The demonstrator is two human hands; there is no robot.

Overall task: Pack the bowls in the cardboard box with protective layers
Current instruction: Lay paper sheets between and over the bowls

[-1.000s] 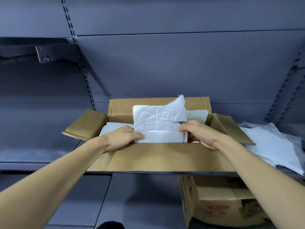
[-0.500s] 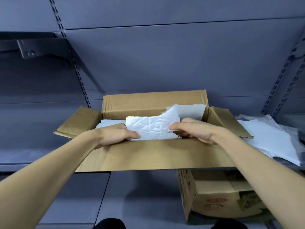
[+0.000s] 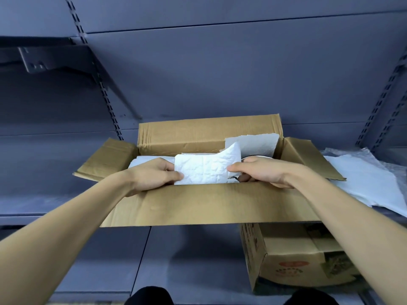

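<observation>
at the far left we see a grey metal bracket (image 3: 33, 62) fixed to the shelving wall. below it, on the grey shelf (image 3: 33, 203), stands the open cardboard box (image 3: 209, 205). its left flap (image 3: 105, 159) is folded outward and its far flap stands upright against the wall.

the left hand (image 3: 154, 175) reaches over the near wall of the box and pinches the left edge of a white foam sheet (image 3: 204, 170), thumb on the near face, fingers curled behind it. the sheet stands roughly on edge inside the box, just behind the near wall, its torn top corner rising toward the right. more white padding (image 3: 141, 161) lies in the left part of the box, behind that hand.

the right hand (image 3: 264, 172) grips the sheet's right edge, thumb on top and fingers tucked under. just beyond this hand a curved pale rim (image 3: 257, 156) shows inside the box; we cannot tell whether it is a bowl. a second foam sheet (image 3: 253, 144) leans in the far right corner.

to the right of the box, a stack of white sheets (image 3: 363, 186) lies on the shelf with clear plastic wrap (image 3: 394, 166) beside it. on the level below stands a smaller printed carton (image 3: 293, 263).
</observation>
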